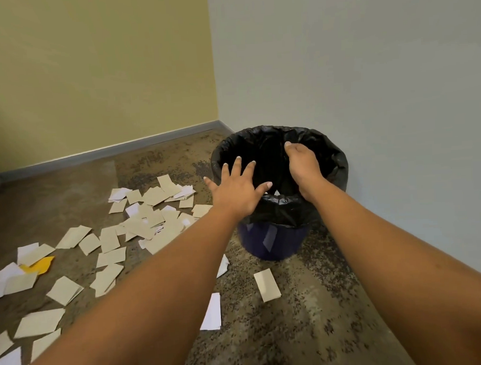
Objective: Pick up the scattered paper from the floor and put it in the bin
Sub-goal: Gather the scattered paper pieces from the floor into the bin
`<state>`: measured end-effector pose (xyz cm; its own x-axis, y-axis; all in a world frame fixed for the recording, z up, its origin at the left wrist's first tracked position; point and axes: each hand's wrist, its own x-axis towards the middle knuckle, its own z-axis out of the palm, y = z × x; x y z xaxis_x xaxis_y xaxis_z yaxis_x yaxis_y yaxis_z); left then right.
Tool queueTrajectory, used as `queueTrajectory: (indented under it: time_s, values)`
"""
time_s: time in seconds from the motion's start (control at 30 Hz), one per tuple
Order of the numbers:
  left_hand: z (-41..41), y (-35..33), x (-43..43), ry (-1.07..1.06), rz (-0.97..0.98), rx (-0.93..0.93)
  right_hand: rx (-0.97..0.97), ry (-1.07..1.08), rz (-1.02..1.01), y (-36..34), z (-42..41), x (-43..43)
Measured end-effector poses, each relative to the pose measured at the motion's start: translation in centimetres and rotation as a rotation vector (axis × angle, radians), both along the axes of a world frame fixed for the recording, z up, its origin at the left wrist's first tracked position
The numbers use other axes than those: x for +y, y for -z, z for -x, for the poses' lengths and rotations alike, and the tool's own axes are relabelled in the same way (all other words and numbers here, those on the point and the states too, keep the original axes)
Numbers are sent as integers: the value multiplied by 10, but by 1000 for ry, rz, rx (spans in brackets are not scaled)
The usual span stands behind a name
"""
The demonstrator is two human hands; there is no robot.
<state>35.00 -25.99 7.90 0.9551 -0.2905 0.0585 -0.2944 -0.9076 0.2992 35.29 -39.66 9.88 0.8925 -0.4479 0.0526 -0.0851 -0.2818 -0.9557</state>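
Observation:
A dark blue bin (272, 241) lined with a black bag (332, 156) stands in the room's corner. My left hand (238, 192) hovers over the bin's near-left rim, palm down, fingers spread, holding nothing. My right hand (302, 166) is over the bin's mouth, fingers curled downward; its palm faces away, so anything in it is hidden. Several beige and white paper pieces (142, 222) lie scattered on the floor left of the bin, with one yellow piece (40, 265). A beige slip (267, 284) and a white slip (212, 312) lie in front of the bin.
A yellow wall (91, 73) runs along the back and a pale grey wall (366, 66) along the right, meeting behind the bin. A grey skirting (108, 152) edges the speckled brown floor (309, 331).

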Motion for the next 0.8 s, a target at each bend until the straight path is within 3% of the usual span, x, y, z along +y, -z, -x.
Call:
queueTrajectory:
  time_s: [0.2,0.33,0.5,0.67,0.8]
  values:
    - [34,35,31,-71,164,-192,-354,-99,448,13,35,39]
    - [67,83,72,-139,185,-153,-436,-334,593,48,70,73]
    - [118,152,128,-202,88,112,-117,-550,713,123,107,96]
    - [163,207,182,-88,-209,441,280,-721,825,203,135,108]
    - [183,234,205,-177,-291,468,535,-659,907,234,142,105]
